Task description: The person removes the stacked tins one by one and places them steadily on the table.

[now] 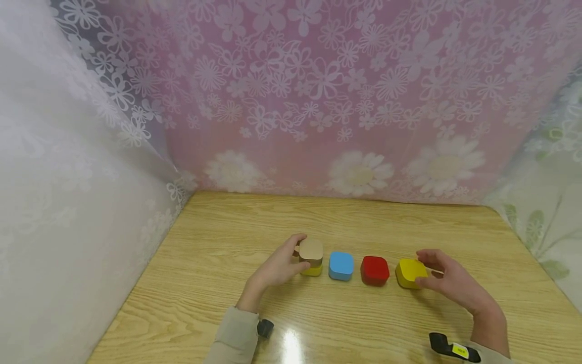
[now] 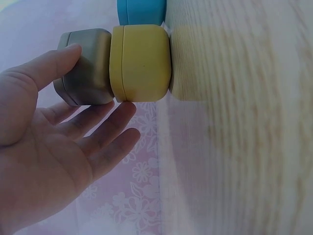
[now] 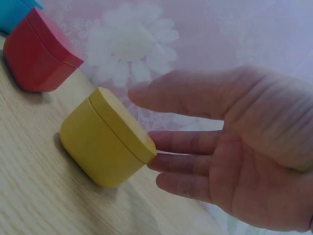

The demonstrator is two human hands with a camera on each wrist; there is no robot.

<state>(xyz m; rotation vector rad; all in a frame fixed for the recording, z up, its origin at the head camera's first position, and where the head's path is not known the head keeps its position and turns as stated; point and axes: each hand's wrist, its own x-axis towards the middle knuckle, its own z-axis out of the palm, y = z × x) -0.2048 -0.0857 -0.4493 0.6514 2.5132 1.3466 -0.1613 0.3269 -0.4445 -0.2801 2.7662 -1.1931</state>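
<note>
Pinches gold box (image 1: 311, 247) atop lower yellow box (image 2: 145, 63) in fingers (image 2: 110, 126) of left hand (image 1: 276, 265); parts fingers of right hand (image 1: 454, 283) around second yellow box (image 1: 409, 273), ungripped. Seems one stack along, with three left single, blue box (image 1: 341, 266) and red box (image 1: 375, 271) between hands on worktop (image 1: 341, 323).

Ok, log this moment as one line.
left hand: holds brown box atop yellow box | right hand: at lone yellow box, contact unclear | blue box, red box: between

Along the far edge of the wood-grain worktop (image 1: 345, 323), a pink curtain (image 1: 282, 121) with white flowers (image 1: 325, 78), larger daisies (image 1: 360, 174) low down. Past the left edge, a whitish sheet (image 1: 82, 202); past the right, a pale sheet (image 1: 564, 212) with green leaves (image 1: 535, 226).
</note>
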